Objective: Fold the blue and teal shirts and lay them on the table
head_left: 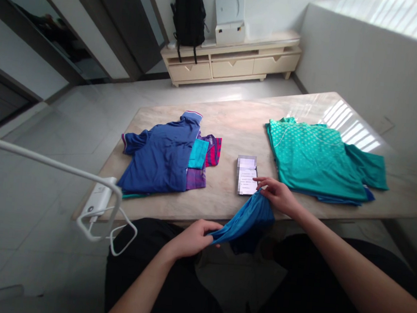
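Observation:
A blue cloth (243, 219) hangs between my hands at the table's front edge, its darker lower part drooping below the tabletop. My left hand (196, 238) pinches its lower left end. The upper right end is gripped by my right hand (276, 194), close to a lit phone (247, 177) lying on the table. On the left lies a navy shirt (160, 157) over purple, cyan and red-striped garments. A green patterned shirt (314, 156) is spread on the right, with blue fabric showing beneath it.
The marble-look table (234, 117) spans the front. A white power bank (99, 198) with a cable sits at its left corner, near a white bent rod (48, 156). Beyond stands a low cabinet (234, 67) bearing a black backpack (189, 16) and a white box (229, 34).

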`<action>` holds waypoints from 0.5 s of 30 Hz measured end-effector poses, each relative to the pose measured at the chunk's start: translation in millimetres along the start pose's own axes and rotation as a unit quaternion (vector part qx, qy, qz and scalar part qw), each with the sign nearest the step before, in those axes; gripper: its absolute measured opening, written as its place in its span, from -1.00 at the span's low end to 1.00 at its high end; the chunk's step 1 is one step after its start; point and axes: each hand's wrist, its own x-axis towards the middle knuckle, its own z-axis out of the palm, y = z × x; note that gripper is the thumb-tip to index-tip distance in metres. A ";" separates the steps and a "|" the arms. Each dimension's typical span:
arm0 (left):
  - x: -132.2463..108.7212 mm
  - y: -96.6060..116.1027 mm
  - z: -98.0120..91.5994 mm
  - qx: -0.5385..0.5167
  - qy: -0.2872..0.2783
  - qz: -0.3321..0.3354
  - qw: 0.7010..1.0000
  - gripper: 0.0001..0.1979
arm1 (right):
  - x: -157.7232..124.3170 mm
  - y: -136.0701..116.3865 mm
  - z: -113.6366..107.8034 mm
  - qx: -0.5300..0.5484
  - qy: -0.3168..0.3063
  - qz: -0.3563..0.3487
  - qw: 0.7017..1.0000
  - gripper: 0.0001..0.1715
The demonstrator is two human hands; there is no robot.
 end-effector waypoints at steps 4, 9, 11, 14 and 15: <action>-4.3 -0.2 0.5 -0.001 0.021 0.003 1.000 -0.51 | -6.1 -8.8 -6.3 0.003 0.000 0.010 1.000 -0.78; -32.8 0.3 -0.1 0.032 0.143 0.033 0.989 -0.43 | -52.3 -41.1 -24.5 -0.002 0.024 0.023 0.999 -0.68; -51.8 3.7 2.3 0.072 0.205 0.030 0.976 -0.42 | -84.6 -60.0 -28.4 -0.014 0.050 0.020 0.998 -0.69; -81.5 14.8 11.6 0.130 0.266 0.022 0.955 -0.44 | -136.4 -86.0 -25.5 -0.034 0.115 0.017 0.993 -0.73; -90.5 19.8 16.0 0.125 0.263 0.027 0.956 -0.45 | -152.1 -93.2 -22.8 -0.037 0.139 0.019 0.989 -0.73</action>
